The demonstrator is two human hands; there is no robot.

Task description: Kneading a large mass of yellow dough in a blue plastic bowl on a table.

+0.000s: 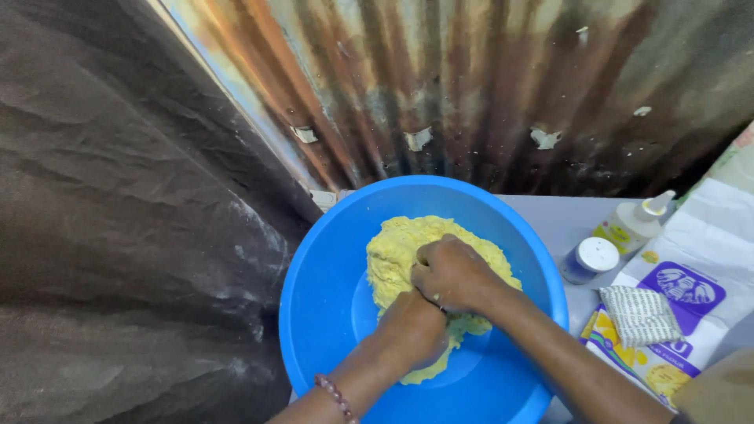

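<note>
A big blue plastic bowl (322,267) holds a lump of yellow dough (393,251). My right hand (452,273) is clenched into a fist and presses down on the top of the dough. My left hand (412,326), with a bead bracelet at the wrist, is also closed and pushes into the near side of the dough, just under the right hand. The two hands touch each other. The part of the dough beneath them is hidden.
To the right of the bowl stand a small white-capped jar (591,259) and a squeeze bottle (635,222). A white and purple bag (691,290) with a folded cloth (640,314) lies there. A rusty corrugated metal wall (487,86) is behind, and dark fabric (118,235) hangs left.
</note>
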